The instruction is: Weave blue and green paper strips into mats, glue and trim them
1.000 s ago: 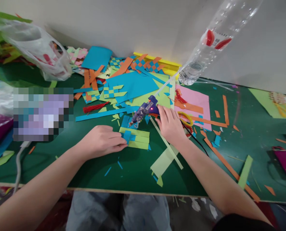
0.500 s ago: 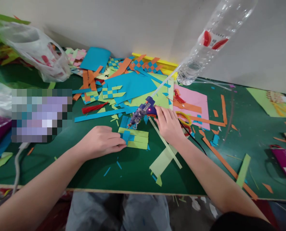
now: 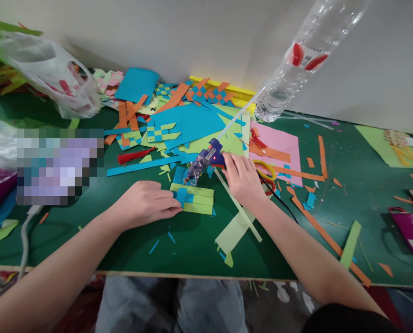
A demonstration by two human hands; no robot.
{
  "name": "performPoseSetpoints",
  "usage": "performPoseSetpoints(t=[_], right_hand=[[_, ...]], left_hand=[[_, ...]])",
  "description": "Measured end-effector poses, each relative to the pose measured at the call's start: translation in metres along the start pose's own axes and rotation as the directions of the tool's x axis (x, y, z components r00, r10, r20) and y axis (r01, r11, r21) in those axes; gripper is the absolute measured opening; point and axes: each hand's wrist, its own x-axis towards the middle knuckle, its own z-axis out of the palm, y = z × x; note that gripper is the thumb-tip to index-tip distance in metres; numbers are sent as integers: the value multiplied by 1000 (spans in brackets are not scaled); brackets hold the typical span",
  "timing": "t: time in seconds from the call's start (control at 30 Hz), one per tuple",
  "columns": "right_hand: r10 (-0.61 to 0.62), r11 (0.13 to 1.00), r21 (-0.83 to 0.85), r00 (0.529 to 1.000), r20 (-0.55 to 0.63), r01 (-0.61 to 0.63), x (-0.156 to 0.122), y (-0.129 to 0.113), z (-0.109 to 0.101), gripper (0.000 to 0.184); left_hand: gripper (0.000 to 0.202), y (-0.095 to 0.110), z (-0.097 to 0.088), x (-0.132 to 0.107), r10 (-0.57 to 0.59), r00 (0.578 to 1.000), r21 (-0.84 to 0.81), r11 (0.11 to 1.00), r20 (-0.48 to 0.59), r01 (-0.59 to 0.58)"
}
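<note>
My right hand (image 3: pixel 243 180) is wrapped round the handle of a blue hot glue gun (image 3: pixel 208 157), whose red light is lit. A long clear glue stick (image 3: pixel 241 110) sticks out of its back. The nozzle points down and left, at the upper edge of a small woven piece of light green and blue paper strips (image 3: pixel 200 199); whether it touches I cannot tell. My left hand (image 3: pixel 153 203) pinches the left side of that woven piece against the green table, fingertips at a blue strip.
Scissors with yellow and red handles (image 3: pixel 267 171) lie right of the glue gun, near its black cord. Paper sheets, strips and finished woven pieces heap up behind. A plastic bottle (image 3: pixel 279 92) stands by the wall; a blurred-out phone-like device (image 3: pixel 59 171) lies left.
</note>
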Motion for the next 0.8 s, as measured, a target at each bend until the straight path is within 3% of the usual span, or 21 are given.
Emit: performPoseSetpoints(t=[0.8], right_hand=[[-20, 995, -102, 997, -78, 12, -1, 1, 4, 39]], left_hand=[[8, 1, -1, 0, -9, 1000, -3, 1000, -4, 9]])
